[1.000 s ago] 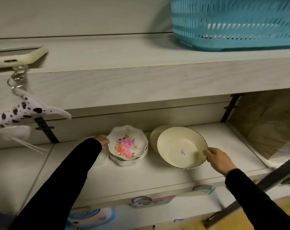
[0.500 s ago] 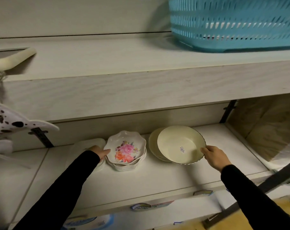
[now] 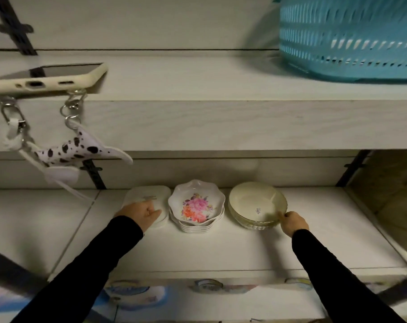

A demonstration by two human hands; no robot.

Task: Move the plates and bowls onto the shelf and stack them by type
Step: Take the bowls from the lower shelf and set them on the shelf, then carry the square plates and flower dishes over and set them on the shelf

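- Pale wood-grain shelf [image 3: 221,248] carries three stacks in a row, near the back wall.
- Your left hand [image 3: 140,213] lies flat, fingers loose, on top of the white square plates [image 3: 149,194] at the left end.
- Just beside them, in the middle, sits the stack of scalloped floral bowls [image 3: 196,206].
- Your right hand [image 3: 292,222] pinches the near right rim of the cream round bowls [image 3: 256,203], stacked at the right.
- Above, the upper shelf [image 3: 221,122] carries a teal basket [image 3: 351,38] and a phone [image 3: 46,78] with a spotted charm [image 3: 79,150] hanging over the edge.
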